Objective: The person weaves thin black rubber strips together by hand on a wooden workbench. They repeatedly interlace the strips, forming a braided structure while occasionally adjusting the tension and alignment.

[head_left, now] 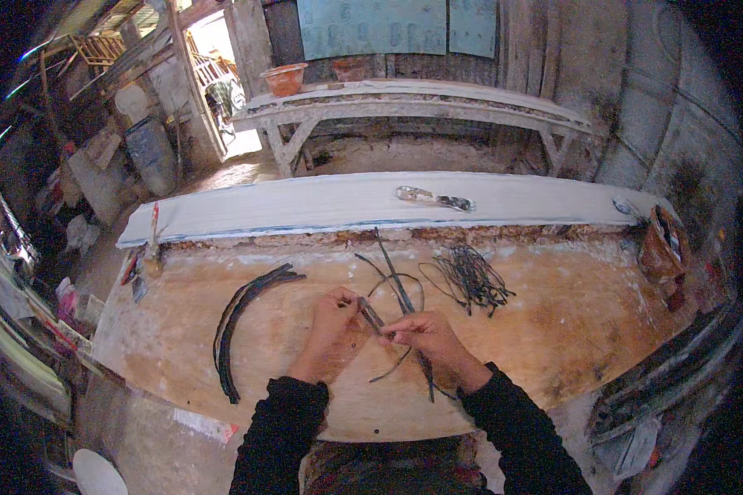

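Between my two hands a short length of dark flat strip (371, 315) is stretched, slanting down to the right over the wooden tabletop (553, 330). My left hand (332, 322) pinches its upper end, and my right hand (428, 338) grips the lower end between thumb and fingers. Longer black strips (395, 276) lie crossed beneath and beyond my right hand, with a thin loop of cord curling round them. To the left rests a curved bundle of black strips (238, 326). A tangled pile of thin black cords (475, 279) sits to the right.
Along the table's far side runs a white board (305, 205), with a plastic-wrapped tool (434, 199) on it. A brown bag (663, 252) stands at the right end. Behind, a whitish bench (421, 99) carries an orange bowl (285, 80). A blue barrel (151, 153) stands at the back left.
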Tool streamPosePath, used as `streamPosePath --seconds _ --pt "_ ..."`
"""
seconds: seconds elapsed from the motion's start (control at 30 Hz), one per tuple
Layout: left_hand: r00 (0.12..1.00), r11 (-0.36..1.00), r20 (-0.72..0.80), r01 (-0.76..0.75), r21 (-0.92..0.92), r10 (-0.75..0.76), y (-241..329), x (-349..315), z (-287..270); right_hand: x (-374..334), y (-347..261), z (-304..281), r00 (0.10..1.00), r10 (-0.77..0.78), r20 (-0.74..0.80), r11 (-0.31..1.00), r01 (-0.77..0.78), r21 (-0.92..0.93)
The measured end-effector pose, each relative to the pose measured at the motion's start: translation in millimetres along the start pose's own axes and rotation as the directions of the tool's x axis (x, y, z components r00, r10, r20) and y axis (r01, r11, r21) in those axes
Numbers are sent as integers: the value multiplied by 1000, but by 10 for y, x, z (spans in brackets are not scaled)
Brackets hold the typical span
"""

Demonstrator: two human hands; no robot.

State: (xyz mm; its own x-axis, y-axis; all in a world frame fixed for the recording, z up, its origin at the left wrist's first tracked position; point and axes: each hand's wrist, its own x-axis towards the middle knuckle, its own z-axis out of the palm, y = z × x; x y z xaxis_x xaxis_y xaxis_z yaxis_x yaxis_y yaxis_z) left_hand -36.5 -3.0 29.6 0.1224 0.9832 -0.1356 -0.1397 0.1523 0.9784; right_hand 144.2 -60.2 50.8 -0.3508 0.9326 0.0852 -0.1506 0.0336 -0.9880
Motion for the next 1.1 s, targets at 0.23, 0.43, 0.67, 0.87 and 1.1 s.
streamPosePath --seconds 0.23,0.43,0.67,0.87,1.1 --pt "960 975 250 -168 144 128 -193 65 38 78 120 -292 954 -264 -138 718 100 -689" --pt "819 925 572 -253 285 47 -25 -329 289 293 369 -546 734 -316 -601 714 -232 -660" --pt "798 872 601 -321 369 39 14 -267 222 287 483 -591 698 -579 -420 639 69 -766" --pt "939 889 201 -332 315 279 -161 -46 101 283 408 -533 640 -554 -532 732 71 -678" --pt "964 983 -196 -181 11 179 -282 312 -170 61 468 -47 921 -389 10 692 299 -657"
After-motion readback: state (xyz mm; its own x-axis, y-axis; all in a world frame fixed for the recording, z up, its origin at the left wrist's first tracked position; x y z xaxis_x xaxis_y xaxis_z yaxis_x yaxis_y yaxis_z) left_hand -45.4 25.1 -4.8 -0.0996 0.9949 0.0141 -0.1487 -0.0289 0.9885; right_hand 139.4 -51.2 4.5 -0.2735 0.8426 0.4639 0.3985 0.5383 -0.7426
